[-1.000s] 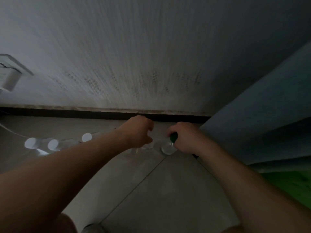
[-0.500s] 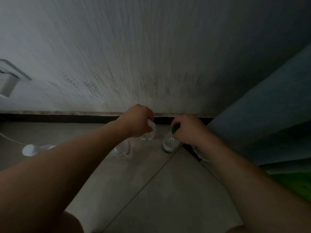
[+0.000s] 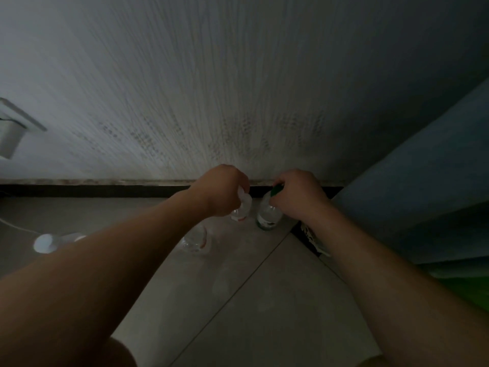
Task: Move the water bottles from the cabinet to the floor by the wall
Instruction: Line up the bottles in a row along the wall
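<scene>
A clear white-capped bottle (image 3: pixel 242 211) and a clear green-capped bottle (image 3: pixel 266 217) stand upright, side by side, on the grey floor (image 3: pixel 264 300). They are close to the dark baseboard (image 3: pixel 105 190) under the wall (image 3: pixel 238 88). The left hand (image 3: pixel 222 192) curls its fingers round the white top. The right hand (image 3: pixel 299 194) grips the green top. Each bottle's body shows just below its hand. A third clear bottle (image 3: pixel 195 238) stands nearby on the left.
</scene>
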`<state>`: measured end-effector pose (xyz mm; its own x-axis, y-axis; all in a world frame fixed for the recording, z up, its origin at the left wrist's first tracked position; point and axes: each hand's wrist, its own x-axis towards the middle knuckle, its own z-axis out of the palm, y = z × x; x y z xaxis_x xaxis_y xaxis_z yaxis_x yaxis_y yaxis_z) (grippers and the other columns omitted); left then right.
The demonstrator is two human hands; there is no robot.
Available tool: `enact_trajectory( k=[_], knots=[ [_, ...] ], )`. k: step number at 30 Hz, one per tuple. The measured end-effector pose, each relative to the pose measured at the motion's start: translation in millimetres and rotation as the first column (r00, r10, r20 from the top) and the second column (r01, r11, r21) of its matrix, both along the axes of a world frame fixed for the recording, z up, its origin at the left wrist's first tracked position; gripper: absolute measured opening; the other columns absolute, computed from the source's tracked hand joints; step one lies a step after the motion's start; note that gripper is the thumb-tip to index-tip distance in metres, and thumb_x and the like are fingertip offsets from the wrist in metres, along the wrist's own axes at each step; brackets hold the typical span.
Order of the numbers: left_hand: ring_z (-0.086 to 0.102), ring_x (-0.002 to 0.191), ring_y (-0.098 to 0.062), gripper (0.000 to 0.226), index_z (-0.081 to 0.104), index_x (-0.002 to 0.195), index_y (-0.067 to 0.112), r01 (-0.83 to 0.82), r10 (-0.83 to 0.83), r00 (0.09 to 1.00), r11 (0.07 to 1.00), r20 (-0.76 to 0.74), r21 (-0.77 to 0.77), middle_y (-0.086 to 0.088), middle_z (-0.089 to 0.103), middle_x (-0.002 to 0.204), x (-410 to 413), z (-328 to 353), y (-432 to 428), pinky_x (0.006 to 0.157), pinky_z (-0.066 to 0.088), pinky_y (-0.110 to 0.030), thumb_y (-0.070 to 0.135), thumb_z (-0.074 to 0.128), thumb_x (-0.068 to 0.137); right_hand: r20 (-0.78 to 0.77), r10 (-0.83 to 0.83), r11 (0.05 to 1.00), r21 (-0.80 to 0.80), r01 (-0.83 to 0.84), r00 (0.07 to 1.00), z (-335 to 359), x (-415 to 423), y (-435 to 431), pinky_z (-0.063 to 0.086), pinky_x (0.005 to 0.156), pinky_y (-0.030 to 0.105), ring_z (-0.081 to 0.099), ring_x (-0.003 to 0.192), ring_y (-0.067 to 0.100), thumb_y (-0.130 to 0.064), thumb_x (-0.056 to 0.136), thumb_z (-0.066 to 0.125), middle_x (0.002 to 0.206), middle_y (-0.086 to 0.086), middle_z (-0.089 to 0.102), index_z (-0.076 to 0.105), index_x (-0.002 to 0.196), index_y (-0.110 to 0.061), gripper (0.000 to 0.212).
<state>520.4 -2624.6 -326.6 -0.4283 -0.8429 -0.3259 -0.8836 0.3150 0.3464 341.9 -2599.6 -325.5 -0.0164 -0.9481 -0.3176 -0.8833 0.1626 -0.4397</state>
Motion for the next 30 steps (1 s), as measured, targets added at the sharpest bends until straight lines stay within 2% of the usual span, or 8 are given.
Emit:
enact_trajectory(
  k=[5, 9, 12, 14, 19, 22, 26, 30],
  knots=[
    [0.054, 0.109, -0.023, 0.036, 0.066, 0.122, 0.024, 0.017, -0.017, 1.0, 1.0, -0.009, -0.004, -0.006, 0.058, 0.115, 1.6, -1.2, -0.9, 0.079, 0.035, -0.023, 0.014, 0.064, 0.087, 0.045, -0.021, 1.0, -0.022, 0.022, 0.999, -7.0, -2.9, -2.8, 0.054, 0.081, 0.03, 0.063, 0.095, 0.023, -0.019, 0.078, 0.071, 0.104, 0.01, 0.069, 0.073, 0.101, -0.01, 0.025],
    [0.056, 0.106, -0.024, 0.035, 0.067, 0.119, 0.024, 0.031, -0.031, 0.999, 1.0, -0.011, 0.007, -0.006, 0.059, 0.111, 3.0, -2.2, -2.1, 0.077, 0.039, -0.026, 0.014, 0.065, 0.085, 0.07, -0.004, 1.0, -0.026, 0.006, 0.998, -10.2, -8.0, -3.8, 0.051, 0.077, 0.027, 0.062, 0.094, 0.022, -0.018, 0.077, 0.072, 0.103, 0.009, 0.068, 0.072, 0.101, -0.011, 0.024],
    [0.056, 0.106, -0.025, 0.042, 0.062, 0.124, 0.026, 0.03, -0.03, 0.999, 1.0, 0.015, -0.007, -0.007, 0.058, 0.113, 3.9, -5.0, -0.9, 0.082, 0.044, -0.03, 0.024, 0.07, 0.083, 0.056, 0.019, 0.999, -0.028, -0.018, 0.998, -12.2, -9.6, -3.0, 0.048, 0.072, 0.025, 0.06, 0.092, 0.02, -0.015, 0.077, 0.071, 0.102, 0.007, 0.065, 0.07, 0.1, -0.009, 0.024],
    [0.056, 0.106, -0.022, 0.05, 0.059, 0.127, 0.026, -0.008, 0.009, 0.999, 1.0, 0.042, -0.016, -0.004, 0.058, 0.113, 5.2, -9.1, 0.2, 0.082, 0.045, -0.031, 0.035, 0.074, 0.08, 0.053, 0.043, 0.999, -0.036, -0.041, 0.998, -12.3, -9.8, -2.2, 0.048, 0.074, 0.027, 0.059, 0.094, 0.021, -0.013, 0.077, 0.07, 0.104, 0.008, 0.064, 0.068, 0.101, -0.007, 0.025],
    [0.054, 0.089, -0.017, 0.051, 0.061, 0.108, 0.021, -0.157, 0.158, 0.987, 0.986, 0.01, -0.048, -0.001, 0.061, 0.1, 6.1, -17.3, 2.7, 0.073, 0.045, -0.032, 0.055, 0.076, 0.073, 0.057, 0.041, 0.998, -0.05, -0.038, 0.997, -12.4, -10.7, -2.5, 0.05, 0.076, 0.029, 0.059, 0.094, 0.022, -0.012, 0.077, 0.07, 0.103, 0.01, 0.063, 0.067, 0.1, -0.008, 0.023],
    [0.057, 0.084, -0.017, 0.043, 0.062, 0.098, 0.019, -0.192, 0.19, 0.981, 0.98, -0.046, -0.052, 0.0, 0.061, 0.09, 6.5, -18.0, 3.4, 0.067, 0.045, -0.031, 0.053, 0.076, 0.075, 0.053, 0.038, 0.998, -0.06, -0.035, 0.998, -14.2, -9.5, -4.1, 0.05, 0.075, 0.029, 0.058, 0.094, 0.022, -0.012, 0.077, 0.07, 0.103, 0.01, 0.064, 0.067, 0.1, -0.007, 0.024],
    [0.058, 0.077, -0.017, 0.034, 0.063, 0.085, 0.017, -0.192, 0.186, 0.98, 0.978, -0.069, -0.08, 0.001, 0.059, 0.079, 7.8, -17.4, -0.5, 0.061, 0.038, -0.027, 0.047, 0.077, 0.077, 0.061, 0.038, 0.997, -0.066, -0.034, 0.997, -15.5, -8.3, -6.7, 0.05, 0.075, 0.029, 0.058, 0.092, 0.021, -0.014, 0.078, 0.069, 0.102, 0.01, 0.064, 0.067, 0.099, -0.005, 0.023],
    [0.057, 0.075, -0.014, 0.031, 0.067, 0.086, 0.014, -0.191, 0.185, 0.979, 0.979, -0.088, -0.073, 0.001, 0.061, 0.079, 10.0, -15.4, -4.6, 0.06, 0.038, -0.027, 0.043, 0.077, 0.079, 0.074, 0.039, 0.997, -0.076, -0.033, 0.997, -16.2, -7.9, -10.2, 0.046, 0.075, 0.027, 0.058, 0.096, 0.022, -0.017, 0.079, 0.07, 0.105, 0.01, 0.063, 0.067, 0.102, -0.007, 0.026]
  ],
)
